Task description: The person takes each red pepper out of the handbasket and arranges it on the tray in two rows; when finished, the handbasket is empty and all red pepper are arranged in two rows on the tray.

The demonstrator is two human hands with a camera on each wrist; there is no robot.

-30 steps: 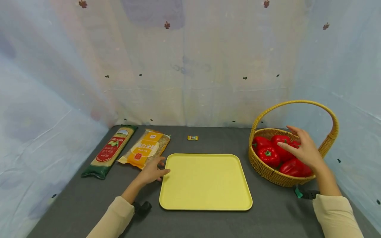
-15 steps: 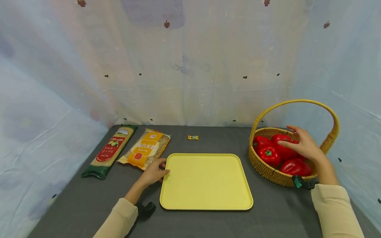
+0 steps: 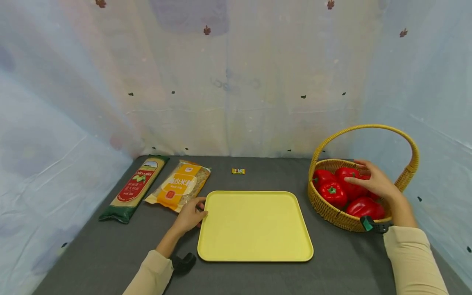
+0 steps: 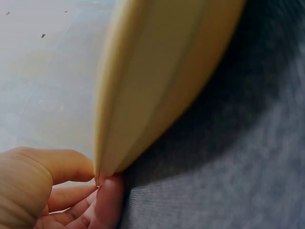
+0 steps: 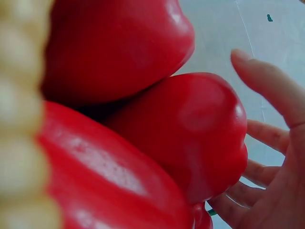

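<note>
My left hand (image 3: 189,214) pinches the left rim of a yellow rectangular tray (image 3: 258,225), which lies on the dark table. In the left wrist view the thumb is on one side of the tray's edge (image 4: 143,95) and the fingers are on the other. At the right, a wicker basket (image 3: 341,219) with a tall handle holds several red bell peppers (image 3: 333,194). Spread fingers of my right hand (image 3: 377,180) reach over the basket's far right side. In the right wrist view a bell pepper (image 5: 190,129) sits beside these fingers, with the thumb apart from it.
A green-and-beige pasta packet (image 3: 134,188) and an orange-labelled bag of grain (image 3: 180,184) lie left of the tray. Behind the tray is a small yellow wrapped packet (image 3: 238,171). Pale curtains (image 3: 258,82) hang along the table's back and sides.
My left hand has closed its thumb and fingers on the tray's left rim. The right hand has lowered slightly towards the peppers. The tray and basket stay in place.
</note>
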